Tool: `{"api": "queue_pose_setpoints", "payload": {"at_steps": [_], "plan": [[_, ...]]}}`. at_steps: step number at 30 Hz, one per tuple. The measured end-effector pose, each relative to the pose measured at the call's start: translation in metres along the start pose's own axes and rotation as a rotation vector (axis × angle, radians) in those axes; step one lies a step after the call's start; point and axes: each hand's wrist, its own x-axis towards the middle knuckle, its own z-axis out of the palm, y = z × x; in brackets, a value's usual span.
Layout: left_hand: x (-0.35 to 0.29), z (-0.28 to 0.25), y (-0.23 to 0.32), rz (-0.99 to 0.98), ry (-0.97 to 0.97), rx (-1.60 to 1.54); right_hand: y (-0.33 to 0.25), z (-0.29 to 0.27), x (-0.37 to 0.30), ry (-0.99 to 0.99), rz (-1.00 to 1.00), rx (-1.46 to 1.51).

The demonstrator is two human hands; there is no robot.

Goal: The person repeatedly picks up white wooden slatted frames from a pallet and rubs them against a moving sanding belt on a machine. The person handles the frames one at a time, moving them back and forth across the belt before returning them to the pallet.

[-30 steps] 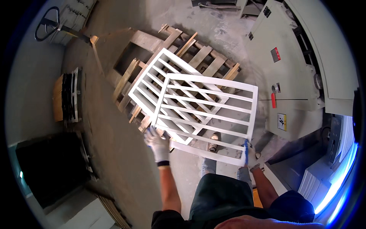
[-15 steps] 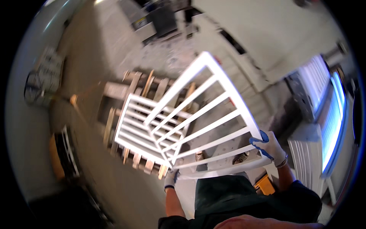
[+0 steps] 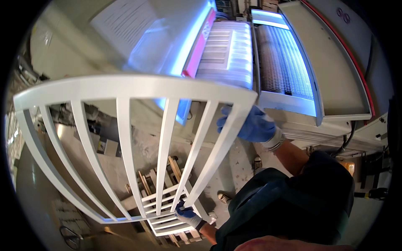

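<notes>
A white slatted panel with a curved rail (image 3: 138,87) stands tilted up in front of me, large across the view. My left hand (image 3: 188,216), in a white and blue work glove, is closed around its lower corner. My right hand (image 3: 256,124), in a similar glove, grips the near side bar below the upper right corner; the bar hides part of its fingers. Beneath the lower end of the panel, another white slatted panel (image 3: 173,230) lies on a wooden pallet (image 3: 175,166).
A machine with a brightly lit opening (image 3: 224,50) stands ahead, a ridged pale surface inside. To its right are a lit mesh-like section (image 3: 280,58) and a raised cover (image 3: 331,62) with a red edge. A wheeled cart (image 3: 71,236) is at the lower left.
My view has swung right toward the lit machine. The held panel has turned and risen, its curved rail now across the top, with both hands still on it.
</notes>
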Motion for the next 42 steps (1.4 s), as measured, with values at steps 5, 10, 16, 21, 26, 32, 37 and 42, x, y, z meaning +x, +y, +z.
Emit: {"api": "queue_pose_setpoints", "payload": {"at_steps": [5,10,16,21,26,32,37,42], "plan": [[-0.061,0.121,0.062,0.247,0.064,0.122,-0.044,-0.064,-0.058,0.501,0.117,-0.377],[-0.14,0.241,0.148,0.513,0.116,0.33,-0.099,-0.103,-0.1,0.614,0.004,-0.089],[-0.177,0.378,0.195,0.872,-0.174,0.722,-0.148,-0.13,-0.133,0.942,-0.204,-0.012],[-0.148,0.502,0.2,1.024,-0.369,1.229,-0.167,-0.163,-0.165,1.113,-0.214,-0.024],[-0.083,0.588,0.141,0.964,-0.675,1.338,-0.177,-0.181,-0.182,1.3,-0.319,-0.054],[-0.014,0.661,0.045,0.72,-0.95,1.234,-0.184,-0.221,-0.193,1.483,-0.323,-0.056],[0.02,0.726,-0.036,0.632,-1.083,1.239,-0.203,-0.265,-0.185,1.511,-0.491,-0.109],[0.054,0.771,-0.109,0.656,-1.105,1.29,-0.219,-0.327,-0.202,1.536,-0.539,-0.095]]}}
